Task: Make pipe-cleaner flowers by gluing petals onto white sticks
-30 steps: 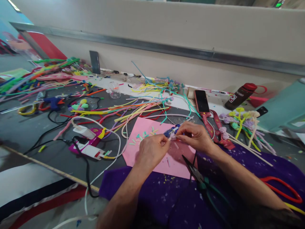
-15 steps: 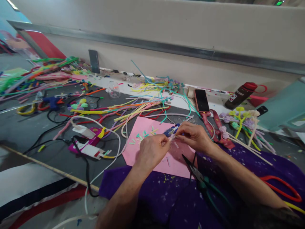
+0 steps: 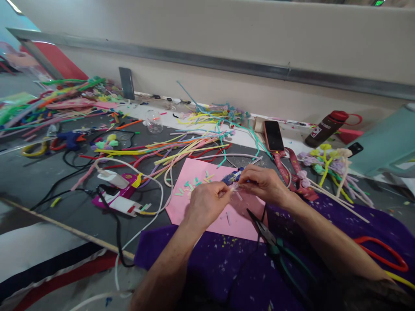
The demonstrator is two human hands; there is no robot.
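My left hand and my right hand meet over a pink sheet. Both have thumb and fingers pinched on one small, pale, wispy piece; its exact kind is too small to make out. Just behind it lies a blue object, partly hidden by my right hand. Short green and yellow cut bits are scattered on the sheet beside my left hand, and a few pale bits lie below. Long-nose pliers with green handles rest near my right forearm.
Purple cloth covers the front edge. A power strip with white cords sits left. Colourful pipe cleaners spread behind the sheet. A phone on a red lanyard, a dark bottle and fuzzy flowers stand or lie right.
Both hands stay pinched on the pale piece in nearly the same place, with only slight finger movement. The whole view has shifted a little.
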